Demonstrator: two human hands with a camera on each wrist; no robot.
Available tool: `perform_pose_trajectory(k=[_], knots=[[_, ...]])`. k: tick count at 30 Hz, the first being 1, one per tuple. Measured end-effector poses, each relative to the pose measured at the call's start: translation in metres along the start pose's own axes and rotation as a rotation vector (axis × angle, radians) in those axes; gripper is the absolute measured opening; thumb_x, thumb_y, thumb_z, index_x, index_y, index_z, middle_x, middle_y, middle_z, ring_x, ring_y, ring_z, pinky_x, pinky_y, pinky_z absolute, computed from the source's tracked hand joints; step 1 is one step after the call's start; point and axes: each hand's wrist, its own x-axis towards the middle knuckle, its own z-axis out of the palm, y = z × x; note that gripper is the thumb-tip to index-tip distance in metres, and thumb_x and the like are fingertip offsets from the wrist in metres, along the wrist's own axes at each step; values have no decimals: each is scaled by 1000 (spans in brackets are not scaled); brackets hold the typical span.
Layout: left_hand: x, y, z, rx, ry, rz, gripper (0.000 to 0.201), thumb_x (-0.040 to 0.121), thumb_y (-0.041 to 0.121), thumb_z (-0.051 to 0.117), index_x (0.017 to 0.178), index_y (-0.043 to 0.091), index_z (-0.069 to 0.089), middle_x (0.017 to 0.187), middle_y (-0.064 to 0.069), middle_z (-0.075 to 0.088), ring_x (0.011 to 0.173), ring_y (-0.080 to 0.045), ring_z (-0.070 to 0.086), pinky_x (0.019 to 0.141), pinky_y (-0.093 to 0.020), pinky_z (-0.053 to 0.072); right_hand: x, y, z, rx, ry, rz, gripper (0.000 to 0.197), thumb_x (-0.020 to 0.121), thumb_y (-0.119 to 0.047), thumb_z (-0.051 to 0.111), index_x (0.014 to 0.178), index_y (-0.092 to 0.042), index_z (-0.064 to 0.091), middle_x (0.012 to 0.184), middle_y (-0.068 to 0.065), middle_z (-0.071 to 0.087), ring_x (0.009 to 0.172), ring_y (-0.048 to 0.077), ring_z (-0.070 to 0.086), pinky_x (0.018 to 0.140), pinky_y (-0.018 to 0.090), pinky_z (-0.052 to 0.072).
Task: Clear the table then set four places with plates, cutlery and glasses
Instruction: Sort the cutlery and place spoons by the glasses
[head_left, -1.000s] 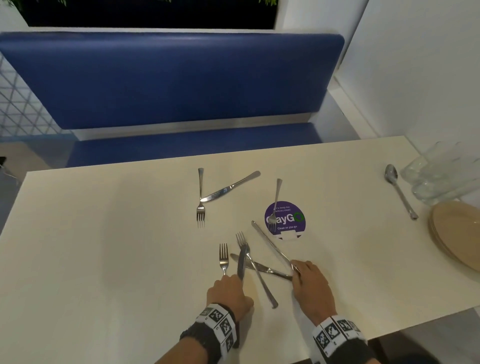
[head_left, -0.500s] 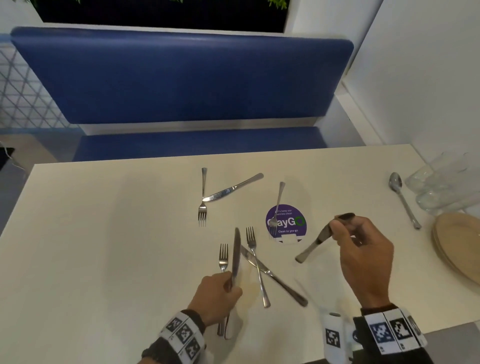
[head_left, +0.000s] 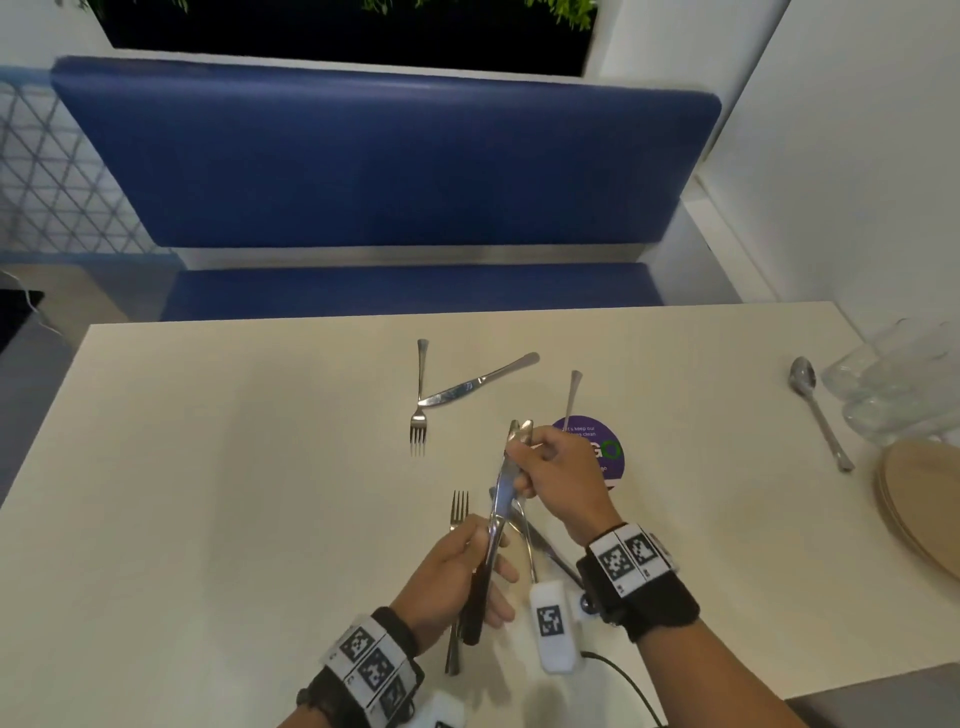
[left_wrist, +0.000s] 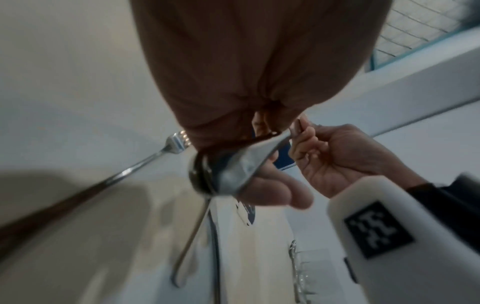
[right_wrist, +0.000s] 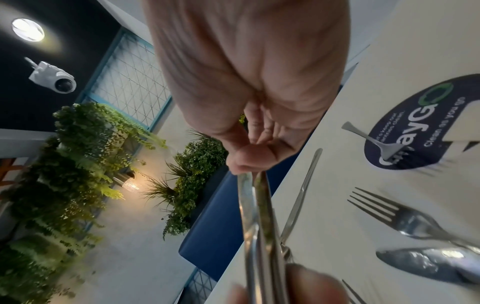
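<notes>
Low in the frame's centre, the left hand (head_left: 457, 577) gripped the lower ends of two knives (head_left: 501, 499) held together above the table (head_left: 208, 519). Just above, the right hand (head_left: 558, 478) pinched their upper ends. A fork (head_left: 457, 512) lay beneath. Farther up lay another fork (head_left: 420, 400) and knife (head_left: 480, 382). At the right edge sat plates (head_left: 919, 499), glasses (head_left: 898, 379) and a spoon (head_left: 818, 410).
</notes>
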Motion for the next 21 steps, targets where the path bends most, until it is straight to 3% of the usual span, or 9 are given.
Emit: perform_pose_trajectory(k=[2,5,8,11,13,15,18,19,21], knots=[[-1,-1,3,-45,39,-3,45,108,42,28,111,3,50,71,-10,62,44,-20,52,47,-27,45,0,0,5,65,42,19,20,88,-17,74,94,-2,61,70,19,69,52,20,61,53,31,51],[1,-3,1,-62,143,-10,40,106,44,36,99,8,52,56,2,40,42,-12,30,41,-22,30,-4,13,-5,-5,100,27,21,90,-26,71,95,-11,58,91,11,69,58,16,66,62,35,58],[5,0,-14,-9,252,-52,40,104,48,37,87,14,49,54,7,34,42,-10,25,39,-22,26,-14,55,-29,-634,-8,49,16,94,-28,59,94,-13,62,102,1,67,83,15,64,80,36,56],[10,0,-31,19,299,-81,46,103,53,34,78,16,44,52,7,34,42,-11,24,40,-22,26,-38,113,-37,-1031,-144,59,20,94,-30,56,112,-21,58,110,-4,55,99,16,56,77,24,45],[13,-2,-38,-5,316,-102,48,103,54,33,72,17,41,52,5,32,44,-12,24,42,-22,26,-55,138,-34,-1112,-107,-21,16,86,-24,70,100,-22,63,95,-5,56,85,14,57,62,24,48],[17,-4,-41,-37,322,-109,50,102,55,35,67,19,38,53,3,31,45,-13,24,43,-23,27,-61,148,-33,-1205,-81,-54,29,64,-15,86,79,-20,62,75,-5,55,61,14,55,43,25,43],[23,-6,-41,-42,321,-114,51,100,56,40,65,19,38,53,1,32,44,-14,28,43,-24,31,-55,158,-36,-1244,-112,21,41,47,-12,89,70,-19,56,64,-5,51,49,11,45,39,22,33],[25,-7,-41,-40,320,-124,50,101,54,42,65,18,39,52,1,33,44,-14,30,44,-24,33,-56,149,-36,-1261,-126,14,38,52,-14,87,74,-18,57,67,-3,54,52,11,43,43,21,32],[27,-8,-40,-35,319,-146,50,102,50,44,66,16,43,50,0,37,42,-14,34,44,-26,36,-53,143,-41,-1238,-151,61,25,78,-19,71,97,-16,57,90,1,60,67,13,42,58,22,36]])
